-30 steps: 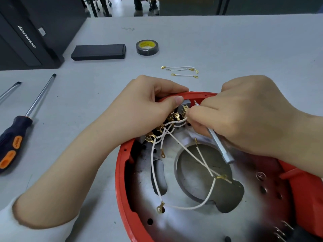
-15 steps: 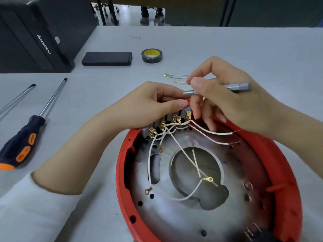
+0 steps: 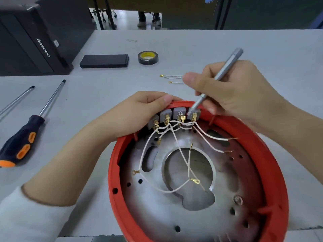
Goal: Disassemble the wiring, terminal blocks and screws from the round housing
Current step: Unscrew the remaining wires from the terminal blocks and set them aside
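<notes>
I had the round housing [image 3: 197,172] at the near edge of the bench, right of centre: a red rim around a grey metal plate with a large central cutout and several small holes. Four grey terminal blocks [image 3: 174,115] stood in a row against its far rim, each with brass connectors at its foot. White wires [image 3: 176,147] ran from those connectors across the plate, some ending in brass ring lugs, two ending in bare strands toward the right.

My left hand [image 3: 139,114] gripped the far rim, fingers curled over it and thumb lying flat along the top, just behind the blocks. My right hand [image 3: 232,95] pinched a slim silver screwdriver [image 3: 218,77] between thumb and fingers, its tip down on the rightmost block.

Beyond the rim I counted three loose wires [image 3: 172,78], partly hidden by my right thumb. Farther back lay one tape roll [image 3: 148,57] and one flat black box [image 3: 104,61]; a black computer case [image 3: 35,44] stood at the far left corner. Two larger screwdrivers lay at the left edge: one with a black-and-orange handle [image 3: 22,138], one showing only its shaft [image 3: 16,100].
</notes>
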Tool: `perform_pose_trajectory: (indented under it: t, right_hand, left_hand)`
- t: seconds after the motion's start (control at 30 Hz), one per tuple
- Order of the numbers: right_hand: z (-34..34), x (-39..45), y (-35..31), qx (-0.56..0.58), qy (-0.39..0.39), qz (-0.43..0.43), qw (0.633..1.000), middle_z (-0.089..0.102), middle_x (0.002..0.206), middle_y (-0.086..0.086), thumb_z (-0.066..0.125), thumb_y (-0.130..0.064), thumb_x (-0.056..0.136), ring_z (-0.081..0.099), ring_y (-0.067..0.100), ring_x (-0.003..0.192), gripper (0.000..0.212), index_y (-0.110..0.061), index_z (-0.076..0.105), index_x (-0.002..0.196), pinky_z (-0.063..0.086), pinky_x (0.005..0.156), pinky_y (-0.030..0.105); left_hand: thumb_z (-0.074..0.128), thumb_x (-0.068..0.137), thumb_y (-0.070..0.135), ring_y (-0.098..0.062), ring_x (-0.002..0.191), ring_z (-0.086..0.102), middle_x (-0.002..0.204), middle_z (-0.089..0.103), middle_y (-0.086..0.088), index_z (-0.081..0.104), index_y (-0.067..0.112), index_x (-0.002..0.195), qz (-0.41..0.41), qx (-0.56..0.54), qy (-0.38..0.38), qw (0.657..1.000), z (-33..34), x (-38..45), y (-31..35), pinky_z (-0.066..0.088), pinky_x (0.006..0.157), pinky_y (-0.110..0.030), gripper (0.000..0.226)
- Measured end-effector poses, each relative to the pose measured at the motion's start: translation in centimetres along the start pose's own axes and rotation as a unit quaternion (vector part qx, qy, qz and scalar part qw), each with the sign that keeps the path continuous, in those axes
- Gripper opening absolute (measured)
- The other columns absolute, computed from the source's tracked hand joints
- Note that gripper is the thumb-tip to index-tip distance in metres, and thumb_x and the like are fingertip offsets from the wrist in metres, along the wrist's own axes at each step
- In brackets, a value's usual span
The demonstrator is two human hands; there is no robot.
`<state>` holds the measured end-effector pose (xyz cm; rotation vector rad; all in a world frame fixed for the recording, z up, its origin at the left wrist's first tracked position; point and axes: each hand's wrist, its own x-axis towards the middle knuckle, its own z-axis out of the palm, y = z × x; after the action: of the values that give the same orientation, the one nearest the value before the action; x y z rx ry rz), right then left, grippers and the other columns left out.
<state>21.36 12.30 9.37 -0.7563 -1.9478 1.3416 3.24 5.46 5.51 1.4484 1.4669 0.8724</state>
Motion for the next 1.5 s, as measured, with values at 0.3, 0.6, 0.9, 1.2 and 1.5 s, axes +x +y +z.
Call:
perform_pose_trajectory:
  t: [0.3,0.6,0.9,1.2,1.5]
  right_hand:
    - [1.7,3.1,1.2,0.037,-0.075,0.039,0.996,0.047,0.04,0.001,0.062,-0.023,0.092,0.039,0.007,0.031,0.038,-0.012,0.041,0.063,0.028,0.034,0.013]
    - [2.1,2.5,1.8,-0.082,0.04,-0.064,0.994,0.049,0.039,-0.009,0.075,-0.023,0.082,0.048,0.002,0.036,0.039,-0.013,0.047,0.056,0.033,0.042,0.008]
    - [2.1,3.2,2.2,-0.146,0.074,-0.048,0.985,0.039,0.04,-0.006,0.067,-0.01,0.078,0.041,0.009,0.04,0.037,-0.017,0.039,0.054,0.031,0.043,0.013]
    - [2.2,3.4,2.2,-0.14,0.065,-0.036,0.987,0.037,0.04,-0.006,0.065,-0.008,0.077,0.038,0.009,0.039,0.036,-0.016,0.039,0.053,0.031,0.043,0.014]
    - [2.5,3.9,2.1,-0.124,0.049,-0.024,0.991,0.028,0.034,-0.01,0.062,-0.006,0.074,0.03,0.008,0.038,0.039,-0.016,0.033,0.05,0.026,0.041,0.017]
  left_hand:
    - [0.04,0.095,0.042,-0.008,0.101,0.068,0.103,0.074,0.009,0.07,0.03,0.107,0.042,0.02,-0.033,0.998,-0.2,1.3,-0.4,0.051,0.092,-0.023,0.034]
    - [0.042,0.095,0.042,-0.015,0.105,0.067,0.106,0.074,0.005,0.07,0.033,0.109,0.052,0.004,-0.027,0.998,-0.3,1.4,-0.8,0.049,0.095,-0.029,0.032]
    - [0.042,0.096,0.04,-0.013,0.1,0.069,0.103,0.074,0.006,0.071,0.027,0.11,0.04,-0.025,-0.036,0.998,-0.2,1.5,-1.2,0.051,0.091,-0.027,0.034]
    - [0.044,0.096,0.045,-0.042,0.109,0.061,0.107,0.07,-0.019,0.071,0.031,0.109,0.032,-0.012,-0.02,0.999,-0.1,1.5,-1.0,0.043,0.099,-0.061,0.033]
    - [0.043,0.099,0.032,0.0,0.099,0.067,0.101,0.074,0.015,0.07,0.028,0.11,0.047,0.016,-0.02,0.999,-0.1,1.4,-0.6,0.047,0.09,-0.015,0.03]
